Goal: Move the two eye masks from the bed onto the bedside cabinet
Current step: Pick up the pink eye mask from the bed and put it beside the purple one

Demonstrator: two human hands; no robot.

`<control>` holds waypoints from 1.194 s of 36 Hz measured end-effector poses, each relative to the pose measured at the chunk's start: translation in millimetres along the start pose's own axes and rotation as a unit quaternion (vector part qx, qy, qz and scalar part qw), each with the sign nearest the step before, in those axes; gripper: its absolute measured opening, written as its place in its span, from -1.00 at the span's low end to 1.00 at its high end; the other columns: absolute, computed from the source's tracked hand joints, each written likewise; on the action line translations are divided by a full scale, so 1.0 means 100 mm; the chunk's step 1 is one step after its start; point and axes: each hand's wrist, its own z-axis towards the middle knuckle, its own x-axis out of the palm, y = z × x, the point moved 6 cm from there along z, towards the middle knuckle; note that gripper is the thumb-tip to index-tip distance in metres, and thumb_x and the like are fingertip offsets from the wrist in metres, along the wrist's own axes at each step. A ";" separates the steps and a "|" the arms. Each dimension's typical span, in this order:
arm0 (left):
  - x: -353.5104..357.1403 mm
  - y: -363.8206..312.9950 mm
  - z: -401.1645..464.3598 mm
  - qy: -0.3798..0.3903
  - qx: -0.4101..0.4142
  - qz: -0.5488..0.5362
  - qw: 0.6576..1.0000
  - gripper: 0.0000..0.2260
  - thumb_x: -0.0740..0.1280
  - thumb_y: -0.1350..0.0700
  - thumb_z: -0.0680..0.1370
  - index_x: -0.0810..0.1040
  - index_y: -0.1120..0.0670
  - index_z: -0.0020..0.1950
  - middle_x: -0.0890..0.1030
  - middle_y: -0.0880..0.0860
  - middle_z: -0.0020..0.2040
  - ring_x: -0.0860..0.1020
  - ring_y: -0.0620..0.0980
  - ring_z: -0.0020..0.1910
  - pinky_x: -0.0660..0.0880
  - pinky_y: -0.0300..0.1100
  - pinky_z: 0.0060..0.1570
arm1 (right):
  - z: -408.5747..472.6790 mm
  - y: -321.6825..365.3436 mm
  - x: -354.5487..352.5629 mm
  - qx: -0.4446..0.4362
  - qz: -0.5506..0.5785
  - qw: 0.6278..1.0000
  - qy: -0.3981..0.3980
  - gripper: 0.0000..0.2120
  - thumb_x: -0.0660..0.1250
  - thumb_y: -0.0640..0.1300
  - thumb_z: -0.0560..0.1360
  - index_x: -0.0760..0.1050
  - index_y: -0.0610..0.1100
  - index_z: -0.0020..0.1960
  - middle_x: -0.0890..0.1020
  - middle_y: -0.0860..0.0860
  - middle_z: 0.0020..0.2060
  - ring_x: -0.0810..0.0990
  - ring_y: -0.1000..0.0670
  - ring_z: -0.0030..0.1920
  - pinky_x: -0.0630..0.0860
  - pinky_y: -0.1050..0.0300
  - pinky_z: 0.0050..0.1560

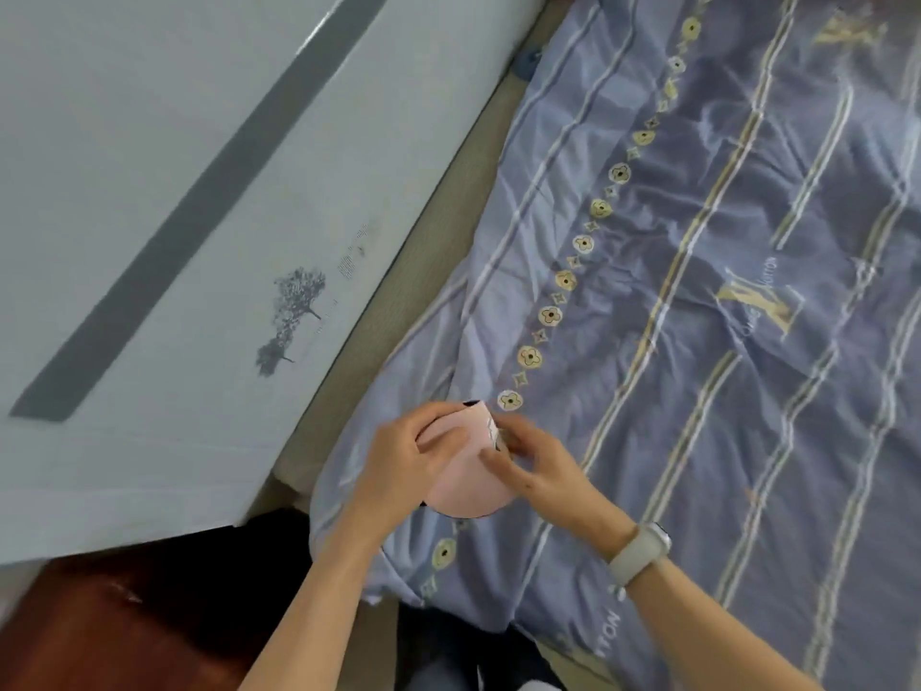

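One pink eye mask (pixel 466 473) between two hands, left hand (pixel 398 458) and right hand (pixel 536 466).

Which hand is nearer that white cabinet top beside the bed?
Left. The left hand grips the pink eye mask on the side toward the white cabinet top; the right hand holds its far side.

The eye mask (pixel 461 471) sits between both hands above the bed's (pixel 697 341) left edge.

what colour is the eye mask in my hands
Pale pink with a dark edge, seen in the head view: eye mask.
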 end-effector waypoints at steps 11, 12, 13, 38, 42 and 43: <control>0.04 0.25 -0.78 0.000 -0.101 -0.117 0.988 -0.63 0.32 0.01 0.49 0.43 0.00 0.28 0.56 -0.02 0.17 0.51 -0.05 0.19 0.48 -0.19 0.14 | -0.70 -0.06 0.14 0.093 0.139 0.984 -0.063 -0.83 0.31 -0.19 0.48 0.49 -0.21 0.06 0.61 -0.15 -0.08 0.58 -0.12 -0.06 0.51 -0.11 0.02; 0.02 0.22 -0.83 0.005 -0.089 -0.122 0.988 -0.71 0.32 0.03 0.50 0.48 0.00 0.21 0.60 -0.01 0.11 0.54 -0.05 0.13 0.52 -0.27 0.05 | -0.72 -0.05 0.18 0.093 0.137 0.985 -0.058 -0.85 0.31 -0.19 0.48 0.49 -0.21 0.03 0.60 -0.15 -0.10 0.58 -0.12 -0.08 0.51 -0.10 0.01; -0.02 0.18 -0.87 -0.002 -0.078 -0.119 0.990 -0.78 0.31 0.06 0.51 0.51 -0.02 0.15 0.62 -0.01 0.06 0.56 -0.09 0.06 0.53 -0.35 -0.04 | -0.74 -0.02 0.22 0.092 0.125 0.986 -0.055 -0.88 0.31 -0.18 0.48 0.48 -0.20 0.00 0.59 -0.14 -0.13 0.56 -0.09 -0.11 0.50 -0.06 -0.03; -0.84 0.46 -1.61 -0.072 -0.122 -0.403 0.904 -0.90 0.19 0.28 0.56 0.45 0.12 -0.08 0.48 0.11 -0.23 0.53 -0.06 -0.41 0.63 -0.21 -0.16 | -0.73 0.36 0.66 0.046 0.037 0.992 -0.111 -0.83 0.20 -0.13 0.55 0.49 -0.18 0.04 0.55 -0.11 -0.12 0.52 -0.07 -0.13 0.49 0.11 -0.15; -0.81 0.51 -1.67 0.089 -0.139 -0.489 0.857 -0.84 0.27 0.30 0.48 0.54 0.08 -0.03 0.64 0.11 -0.19 0.65 0.10 -0.10 0.55 0.08 0.13 | -0.68 0.50 0.61 0.015 0.021 0.994 -0.102 -0.80 0.17 -0.15 0.56 0.47 -0.19 0.12 0.55 -0.09 -0.09 0.51 -0.05 -0.11 0.49 0.10 -0.08; -0.84 0.52 -1.66 0.083 -0.130 -0.511 0.846 -0.82 0.27 0.31 0.46 0.54 0.08 -0.02 0.64 0.09 -0.23 0.65 0.10 -0.09 0.52 0.10 0.16 | -0.67 0.52 0.59 0.007 0.019 0.994 -0.106 -0.80 0.17 -0.16 0.56 0.47 -0.20 0.12 0.55 -0.08 -0.11 0.51 -0.03 -0.14 0.50 0.16 -0.13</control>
